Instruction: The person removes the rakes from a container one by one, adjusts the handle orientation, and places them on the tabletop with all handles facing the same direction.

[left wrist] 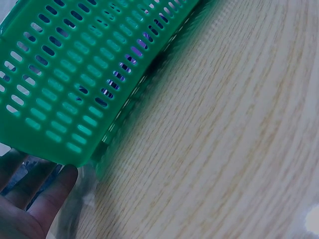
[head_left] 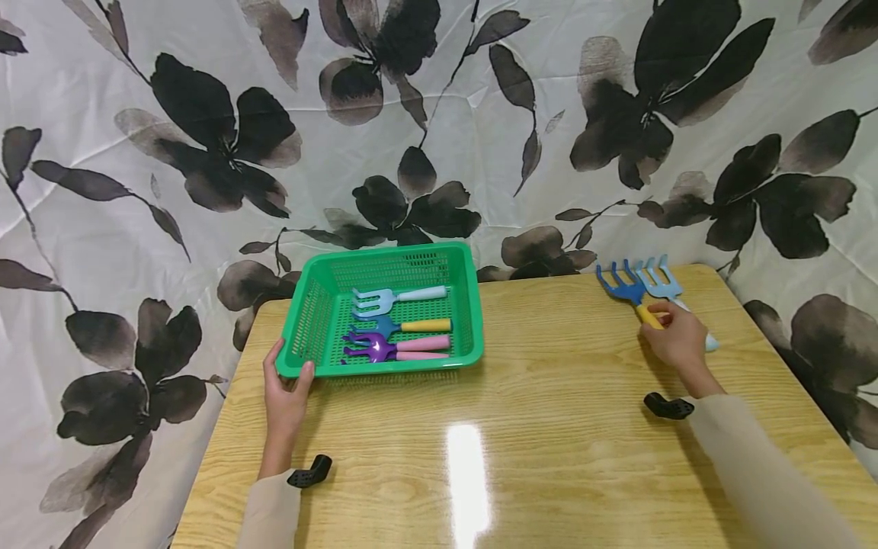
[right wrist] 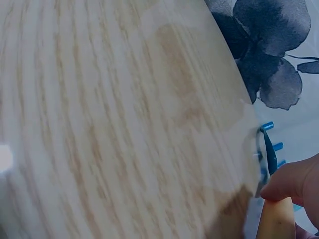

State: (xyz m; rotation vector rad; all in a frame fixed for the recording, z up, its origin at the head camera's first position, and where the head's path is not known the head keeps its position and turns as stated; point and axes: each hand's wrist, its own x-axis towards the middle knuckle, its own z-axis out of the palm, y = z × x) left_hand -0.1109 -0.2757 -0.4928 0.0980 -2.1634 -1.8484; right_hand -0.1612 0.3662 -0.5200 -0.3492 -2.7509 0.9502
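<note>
My left hand [head_left: 286, 396] grips the near left corner of a green plastic basket [head_left: 384, 370], thumb at the front and fingers along its side. In the left wrist view its fingers [left wrist: 55, 191] lie against the basket's lower corner. At the right, my right hand [head_left: 675, 339] pinches the yellow handle of a blue toy garden rake [head_left: 626, 290]; the right wrist view shows the thumb [right wrist: 289, 181] on that handle [right wrist: 275, 221]. A light blue rake [head_left: 661, 286] lies beside it, its handle partly hidden behind the hand.
Inside the basket lie a light blue rake [head_left: 377, 302], a blue rake with a yellow handle [head_left: 421, 325], and purple tools with pink handles [head_left: 418, 343]. The wooden table [head_left: 549, 427] ends at a flowered cloth [head_left: 514, 152] behind it. Black wrist cameras [head_left: 310, 472] sit on both sleeves.
</note>
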